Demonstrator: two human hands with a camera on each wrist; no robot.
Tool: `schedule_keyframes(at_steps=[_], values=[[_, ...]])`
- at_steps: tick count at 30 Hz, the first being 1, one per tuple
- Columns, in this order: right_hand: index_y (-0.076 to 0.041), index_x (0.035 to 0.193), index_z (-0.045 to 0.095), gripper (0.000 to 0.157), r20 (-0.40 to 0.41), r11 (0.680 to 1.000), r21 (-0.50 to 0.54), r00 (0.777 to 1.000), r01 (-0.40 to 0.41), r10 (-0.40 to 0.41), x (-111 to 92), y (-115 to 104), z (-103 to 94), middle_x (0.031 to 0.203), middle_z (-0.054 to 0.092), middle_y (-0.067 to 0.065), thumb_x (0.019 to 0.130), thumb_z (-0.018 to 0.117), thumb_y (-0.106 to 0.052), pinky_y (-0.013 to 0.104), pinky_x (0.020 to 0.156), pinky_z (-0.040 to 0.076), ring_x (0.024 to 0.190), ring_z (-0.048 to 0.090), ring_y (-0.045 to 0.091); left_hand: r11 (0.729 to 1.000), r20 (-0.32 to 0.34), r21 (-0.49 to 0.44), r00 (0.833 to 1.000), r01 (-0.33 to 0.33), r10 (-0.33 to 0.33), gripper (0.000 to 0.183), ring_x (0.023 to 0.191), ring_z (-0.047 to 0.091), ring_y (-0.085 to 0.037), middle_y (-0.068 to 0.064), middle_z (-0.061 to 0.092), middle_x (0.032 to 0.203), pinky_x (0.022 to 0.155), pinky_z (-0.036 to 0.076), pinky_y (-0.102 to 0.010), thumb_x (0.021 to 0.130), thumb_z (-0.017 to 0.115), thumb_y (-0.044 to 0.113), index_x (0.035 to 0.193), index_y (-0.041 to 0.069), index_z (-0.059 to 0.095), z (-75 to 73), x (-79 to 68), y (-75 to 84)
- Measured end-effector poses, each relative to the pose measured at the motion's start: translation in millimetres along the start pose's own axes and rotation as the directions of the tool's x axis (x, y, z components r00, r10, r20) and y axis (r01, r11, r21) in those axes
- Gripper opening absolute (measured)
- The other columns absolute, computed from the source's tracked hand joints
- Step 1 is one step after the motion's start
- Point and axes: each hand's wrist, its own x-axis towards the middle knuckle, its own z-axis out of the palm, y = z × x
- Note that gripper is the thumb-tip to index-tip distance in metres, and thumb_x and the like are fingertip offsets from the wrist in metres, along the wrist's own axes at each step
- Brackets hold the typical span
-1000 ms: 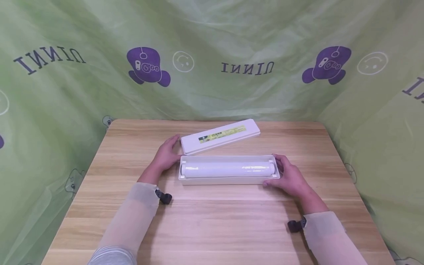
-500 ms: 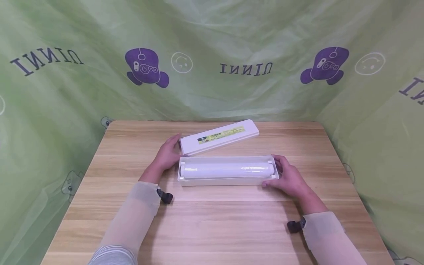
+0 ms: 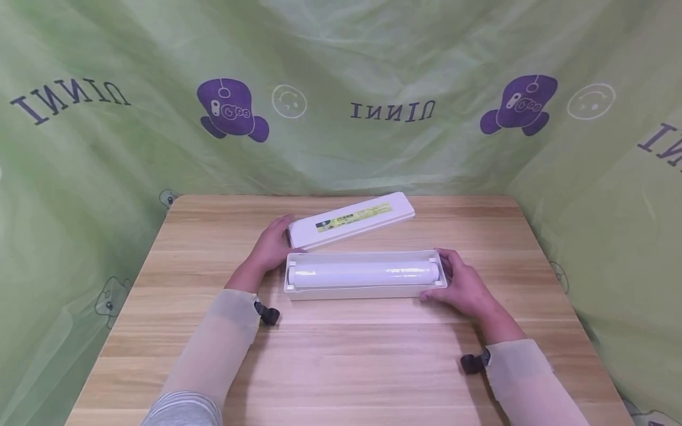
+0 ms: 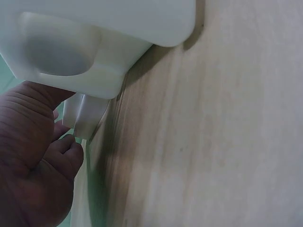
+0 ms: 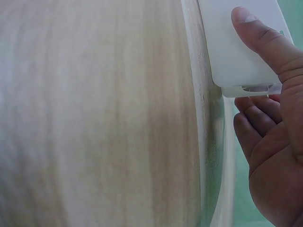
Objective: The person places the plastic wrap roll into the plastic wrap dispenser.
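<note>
A long white open box [image 3: 367, 292] lies on the table with a shiny white roll of cling film [image 3: 362, 274] lengthwise inside. My right hand [image 3: 466, 288] grips the box's right end, thumb on the front wall and fingers behind. In the right wrist view, that thumb presses flat on the box [image 5: 227, 52]. My left hand [image 3: 269, 245] holds the left end of the white lid [image 3: 348, 222], which lies slanted behind the box and bears a yellow-green label. In the left wrist view, the left thumb passes behind the box end [image 4: 109, 78], its tip hidden, and curled fingers meet the lid [image 4: 90, 116].
The wooden table [image 3: 351, 367] reaches toward me in front of the box. A green printed curtain [image 3: 341, 154] hangs close behind the table and along both sides. Small black wrist cameras stick out from both sleeves.
</note>
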Motion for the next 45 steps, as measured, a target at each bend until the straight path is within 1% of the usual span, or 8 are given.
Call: schedule_keyframes(at_steps=[5, 13, 16, 19, 27, 35, 40, 45], values=[[-0.010, 0.148, 0.030, 0.117, 0.008, 1.000, -0.005, 1.000, 0.004, -0.004, 0.3, 0.2, -0.9, 0.147, 0.045, 0.018, 0.058, 0.093, -0.049, 0.054, 0.112, 0.034, 0.135, 0.042, 0.037, 1.000, 0.012, 0.006, 1.000, -0.002, 0.002, 0.104, 0.142, 0.029, -0.035, -0.017, 0.032, 0.156, 0.118, 0.024, -0.049, 0.070, 0.089, 0.037, 0.153, 0.008, 0.033, 0.0, 2.0, 1.1], [-0.009, 0.147, 0.032, 0.118, -0.003, 1.000, -0.007, 1.000, 0.003, -0.003, 0.6, 0.2, -0.4, 0.146, 0.046, 0.019, 0.055, 0.093, -0.050, 0.055, 0.112, 0.033, 0.134, 0.042, 0.038, 1.000, 0.030, -0.006, 1.000, -0.005, 0.005, 0.104, 0.142, 0.029, -0.036, -0.016, 0.033, 0.155, 0.118, 0.023, -0.050, 0.068, 0.091, 0.033, 0.152, 0.008, 0.036, 3.9, 8.0, 0.6], [-0.009, 0.147, 0.032, 0.118, -0.004, 1.000, -0.009, 1.000, 0.001, -0.001, 1.0, 0.4, -0.3, 0.146, 0.046, 0.018, 0.054, 0.093, -0.050, 0.055, 0.112, 0.033, 0.135, 0.042, 0.038, 1.000, 0.038, 0.007, 0.999, -0.013, 0.013, 0.104, 0.142, 0.030, -0.035, -0.015, 0.033, 0.155, 0.118, 0.023, -0.048, 0.068, 0.091, 0.035, 0.152, 0.009, 0.036, 5.0, 9.7, -1.5], [-0.009, 0.147, 0.032, 0.118, 0.002, 1.000, -0.006, 1.000, -0.001, 0.001, 1.4, 0.7, 0.0, 0.147, 0.046, 0.019, 0.055, 0.093, -0.050, 0.054, 0.112, 0.032, 0.135, 0.042, 0.037, 0.999, 0.047, 0.019, 0.999, -0.028, 0.027, 0.104, 0.142, 0.029, -0.035, -0.016, 0.033, 0.156, 0.119, 0.023, -0.046, 0.069, 0.090, 0.035, 0.153, 0.007, 0.034, 5.3, 10.9, -3.0], [-0.009, 0.147, 0.031, 0.118, 0.016, 1.000, -0.003, 1.000, -0.003, 0.003, 1.0, 0.3, 0.6, 0.149, 0.043, 0.018, 0.055, 0.093, -0.051, 0.052, 0.113, 0.033, 0.136, 0.041, 0.036, 0.999, 0.071, 0.048, 0.997, -0.020, 0.017, 0.103, 0.143, 0.029, -0.033, -0.013, 0.032, 0.157, 0.119, 0.023, -0.045, 0.071, 0.089, 0.035, 0.153, 0.007, 0.033, 6.3, 12.6, -4.3], [-0.010, 0.147, 0.032, 0.118, 0.011, 1.000, -0.015, 1.000, 0.004, -0.004, 1.4, 1.2, 0.7, 0.147, 0.046, 0.017, 0.054, 0.092, -0.052, 0.053, 0.113, 0.032, 0.136, 0.041, 0.036, 1.000, 0.053, 0.020, 0.999, 0.010, -0.011, 0.102, 0.139, 0.035, -0.035, -0.014, 0.039, 0.153, 0.116, 0.028, -0.047, 0.066, 0.091, 0.036, 0.151, 0.009, 0.040, 5.7, 12.6, -2.4], [-0.010, 0.148, 0.031, 0.119, 0.014, 1.000, -0.013, 1.000, 0.002, -0.002, 0.9, 0.2, 0.5, 0.148, 0.045, 0.018, 0.055, 0.092, -0.052, 0.053, 0.113, 0.032, 0.136, 0.041, 0.036, 0.999, 0.031, 0.032, 1.000, -0.002, 0.001, 0.101, 0.138, 0.037, -0.035, -0.015, 0.042, 0.151, 0.116, 0.029, -0.047, 0.065, 0.092, 0.037, 0.148, 0.007, 0.043, 4.5, 12.4, -3.3], [-0.009, 0.148, 0.030, 0.119, 0.014, 1.000, -0.014, 1.000, 0.001, -0.001, 1.0, 0.2, 0.9, 0.148, 0.044, 0.017, 0.056, 0.093, -0.050, 0.052, 0.114, 0.032, 0.136, 0.040, 0.036, 0.999, 0.022, 0.046, 1.000, 0.005, -0.006, 0.100, 0.139, 0.036, -0.035, -0.015, 0.041, 0.151, 0.116, 0.029, -0.047, 0.065, 0.092, 0.037, 0.147, 0.005, 0.044, 3.2, 12.6, -3.2]])
